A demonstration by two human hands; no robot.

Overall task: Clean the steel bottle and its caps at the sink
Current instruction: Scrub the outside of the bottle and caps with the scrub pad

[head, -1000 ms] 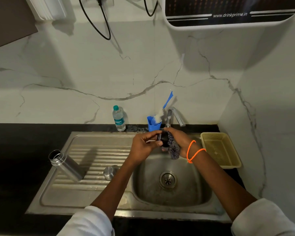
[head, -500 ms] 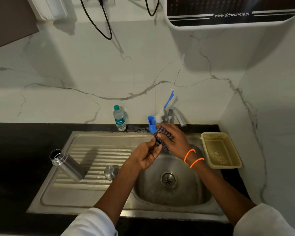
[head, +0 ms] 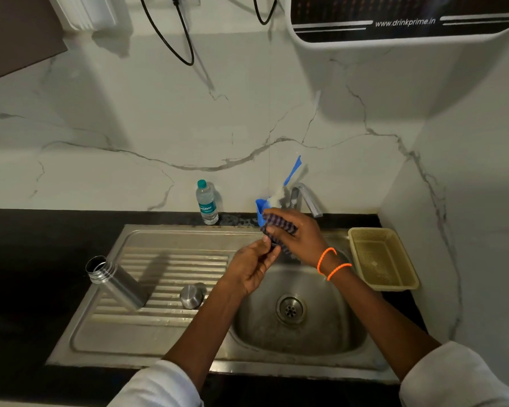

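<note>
The steel bottle (head: 116, 282) is standing open-mouthed on the ribbed drainboard (head: 171, 274) at the left of the sink (head: 300, 315), and it looks tilted in this wide-angle view; whether it is really leaning I cannot tell. A rounded steel cap (head: 192, 295) is sitting just beside it on the same ribs, near the basin edge. Over the back of the basin, the right hand (head: 301, 239) is gripping a checked cloth (head: 278, 230), fingers wrapped round it, while the left hand (head: 252, 267) is pinching something small and dark at the cloth's lower edge. That may be a second cap, but it is too hidden to say for sure. My reading is that a cap is being wiped or scrubbed inside the cloth.

The faucet (head: 304, 198) is sitting just behind the hands; no running water is visible. A plastic water bottle (head: 207, 205) is standing on the dark counter (head: 41, 239) against the marble wall, a blue brush holder (head: 260, 211) is peeking out behind the cloth, and a beige basket (head: 382, 258) is resting to the right of the basin.

The risks, as I judge them: the small piece is being held only by fingertips above the drain (head: 290, 308), so a wet slip could drop it into the basin. The loose steel cap could roll down the sloped ribs, and a passing left forearm could knock the open bottle over.
</note>
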